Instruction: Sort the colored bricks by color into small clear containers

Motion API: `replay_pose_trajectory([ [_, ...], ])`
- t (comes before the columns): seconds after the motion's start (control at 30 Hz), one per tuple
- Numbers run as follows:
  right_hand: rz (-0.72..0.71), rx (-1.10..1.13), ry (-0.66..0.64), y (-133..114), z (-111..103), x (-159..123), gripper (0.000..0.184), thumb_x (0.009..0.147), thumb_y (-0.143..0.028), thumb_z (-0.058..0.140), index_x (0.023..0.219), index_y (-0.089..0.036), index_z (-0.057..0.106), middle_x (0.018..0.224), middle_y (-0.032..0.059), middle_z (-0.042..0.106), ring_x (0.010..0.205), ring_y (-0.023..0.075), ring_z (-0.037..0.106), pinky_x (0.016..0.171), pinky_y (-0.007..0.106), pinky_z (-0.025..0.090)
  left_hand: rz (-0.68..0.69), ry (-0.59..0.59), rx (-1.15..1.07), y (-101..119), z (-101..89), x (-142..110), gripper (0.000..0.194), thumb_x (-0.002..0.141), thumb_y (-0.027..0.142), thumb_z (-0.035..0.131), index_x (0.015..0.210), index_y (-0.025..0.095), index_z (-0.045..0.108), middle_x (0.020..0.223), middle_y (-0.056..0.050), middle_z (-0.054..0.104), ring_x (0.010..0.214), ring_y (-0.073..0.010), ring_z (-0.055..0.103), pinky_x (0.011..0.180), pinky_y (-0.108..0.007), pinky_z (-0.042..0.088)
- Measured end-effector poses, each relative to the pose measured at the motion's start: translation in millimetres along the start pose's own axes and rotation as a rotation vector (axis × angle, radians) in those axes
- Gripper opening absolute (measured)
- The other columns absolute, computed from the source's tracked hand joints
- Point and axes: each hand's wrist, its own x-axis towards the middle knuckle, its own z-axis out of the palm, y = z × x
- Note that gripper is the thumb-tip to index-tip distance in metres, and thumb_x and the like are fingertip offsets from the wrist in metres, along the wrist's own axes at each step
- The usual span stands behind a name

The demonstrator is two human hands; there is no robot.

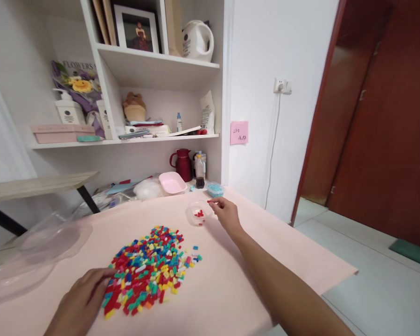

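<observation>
A heap of small plastic toy bricks [145,270] in red, blue, green, yellow and white lies on the pink table cover. My left hand [82,298] rests at the heap's left edge, its fingers loosely stretched and their tips against the outermost bricks. Farther back, my right hand [227,214] pinches a small red brick [209,201] between thumb and fingertips. It is held over the right rim of a round clear plastic bowl [189,215]. Several red bricks [199,213] lie inside that bowl.
Behind the bowl stand a pink basin [172,183], a lidded tub of blue pieces [215,189], a bottle [199,172] and a dark red jug [182,164]. Clear plastic bags [52,240] lie at the left. A bench [38,184] and white shelves [161,138] rise beyond the table.
</observation>
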Motion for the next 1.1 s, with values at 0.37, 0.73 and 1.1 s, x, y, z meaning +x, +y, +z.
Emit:
replay_pose_trajectory([
  [0.37, -0.062, 0.071, -0.248, -7.7, 9.2, -9.8, 0.022, 0.085, -0.031, 0.054, 0.092, -0.020, 0.072, 0.058, -0.0044, 0.056, 0.043, 0.0098, 0.050, 0.050, 0.022, 0.042, 0.035, 0.002, 0.016, -2.9, -0.9, -0.8, 0.033, 0.078, 0.049, 0.045, 0.088, 0.032, 0.071, 0.094, 0.002, 0.076, 0.093, -0.0208, 0.070, 0.083, -0.034, 0.058],
  [0.73, -0.462, -0.111, -0.857, -12.1, 28.2, -36.1, 0.033, 0.085, -0.011, 0.055, 0.103, -0.029, 0.076, 0.098, 0.0042, 0.060, 0.091, 0.0147, 0.058, 0.085, 0.025, 0.045, 0.072, 0.024, 0.044, 4.1, -3.6, -2.4, 0.029, 0.080, 0.043, 0.047, 0.088, 0.030, 0.072, 0.093, 0.000, 0.076, 0.090, -0.0203, 0.071, 0.081, -0.033, 0.058],
  [1.1, -0.470, -0.290, -0.779, -12.5, 29.7, -34.5, 0.029, 0.082, -0.008, 0.054, 0.092, -0.024, 0.076, 0.099, 0.0032, 0.063, 0.086, 0.0142, 0.060, 0.081, 0.024, 0.044, 0.065, -0.003, 0.043, 12.5, -6.0, -5.7, 0.032, 0.078, 0.045, 0.046, 0.088, 0.030, 0.073, 0.094, -0.002, 0.075, 0.091, -0.0222, 0.070, 0.084, -0.038, 0.057],
])
